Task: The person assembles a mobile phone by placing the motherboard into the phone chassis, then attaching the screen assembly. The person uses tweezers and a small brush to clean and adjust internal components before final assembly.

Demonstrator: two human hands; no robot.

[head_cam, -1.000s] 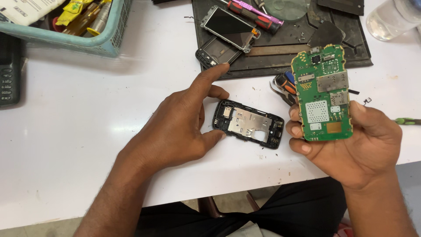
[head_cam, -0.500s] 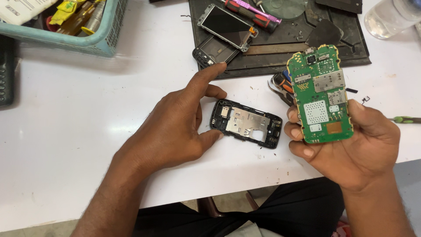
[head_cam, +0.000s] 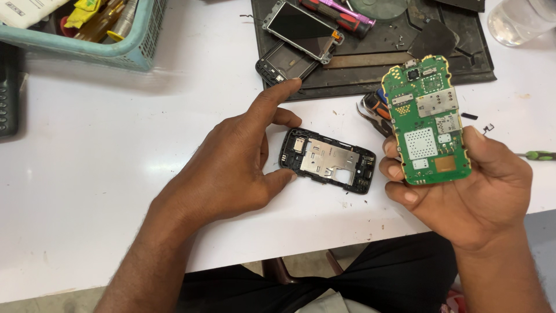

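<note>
The green circuit board has a matt lacquered face with dull silvery metal shields and a small coppery pad. The black plastic phone frame carries a brushed metal plate, faintly shiny. The white surface is smooth and glossy, throwing soft reflections. The dark rubbery work mat looks matt and scuffed. The pale turquoise plastic basket is smooth, with a ribbed wall.

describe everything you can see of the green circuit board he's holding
The green circuit board is long and narrow, with gold-edged scalloped corners at its far end. Its face carries silvery metal shields, a white dotted square, a small gold pad near the bottom and a tiny dark component at the top. It stands nearly upright, face to the camera, above the white table. The right hand pinches its lower half, fingertips at the left edge.
</note>
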